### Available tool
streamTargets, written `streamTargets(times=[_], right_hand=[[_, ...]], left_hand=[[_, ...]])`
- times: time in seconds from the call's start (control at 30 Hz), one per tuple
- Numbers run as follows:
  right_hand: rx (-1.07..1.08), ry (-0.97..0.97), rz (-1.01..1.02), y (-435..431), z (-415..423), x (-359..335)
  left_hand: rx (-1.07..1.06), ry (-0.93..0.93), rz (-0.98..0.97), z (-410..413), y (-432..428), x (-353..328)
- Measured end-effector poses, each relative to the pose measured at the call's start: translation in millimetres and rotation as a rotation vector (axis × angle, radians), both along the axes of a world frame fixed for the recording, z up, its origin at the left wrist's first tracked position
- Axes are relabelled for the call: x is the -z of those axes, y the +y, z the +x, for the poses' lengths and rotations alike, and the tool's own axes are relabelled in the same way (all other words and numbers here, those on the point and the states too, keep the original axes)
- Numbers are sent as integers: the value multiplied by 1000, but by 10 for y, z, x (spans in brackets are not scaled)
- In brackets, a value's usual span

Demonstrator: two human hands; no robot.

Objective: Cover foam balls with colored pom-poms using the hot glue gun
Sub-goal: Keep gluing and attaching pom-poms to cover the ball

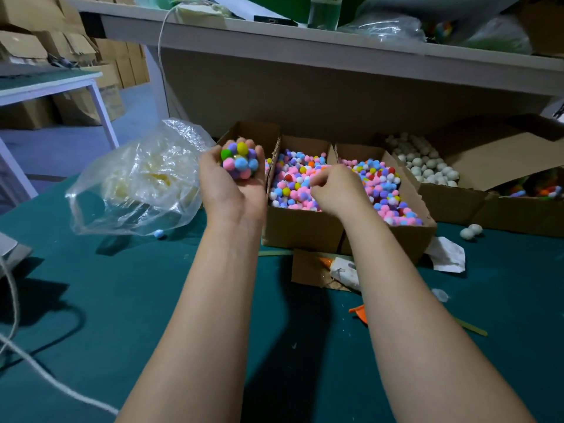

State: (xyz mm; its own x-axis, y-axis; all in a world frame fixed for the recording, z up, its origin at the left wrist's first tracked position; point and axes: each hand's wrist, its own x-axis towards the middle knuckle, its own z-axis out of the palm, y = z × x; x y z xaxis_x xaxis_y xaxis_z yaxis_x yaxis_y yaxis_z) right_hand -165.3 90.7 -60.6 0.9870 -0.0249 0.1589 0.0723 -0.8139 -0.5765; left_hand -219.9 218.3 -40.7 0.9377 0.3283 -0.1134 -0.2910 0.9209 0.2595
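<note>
Currently: green-covered table [122, 300] under a grey shelf [305, 47], cartons [116, 65] stacked at far left.
Foam ball [239, 160], coated in multicoloured pom-poms, is gripped in the raised left hand [232, 184] beside the pom-pom box [302, 227]. The right hand [335, 190] is curled down into that box; whether anything is pinched cannot be told.

Dimly lit from overhead, in a cool bluish cast. Deeply shadowed on the green tabletop [122, 300], lower centre and lower left, and beneath the shelf [305, 41] across the top. Glinting softly off the clear plastic bag [137, 178], centre left. Bowed by the wide lens toward the edges. Soft and grainy throughout, slightly smeared at the right hand [335, 190].
</note>
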Motion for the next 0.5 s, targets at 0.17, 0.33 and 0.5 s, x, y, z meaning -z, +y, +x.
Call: streamTargets(times=[0.17, 0.33, 0.5], right_hand=[[-273, 80, -5, 164, 238, 25], [-345, 383, -189, 221, 543, 71], [-224, 243, -172, 118, 949, -49]], left_hand=[[-14, -59, -12, 311, 152, -220], [32, -43, 16, 627, 110, -283], [57, 17, 35, 908, 137, -200]])
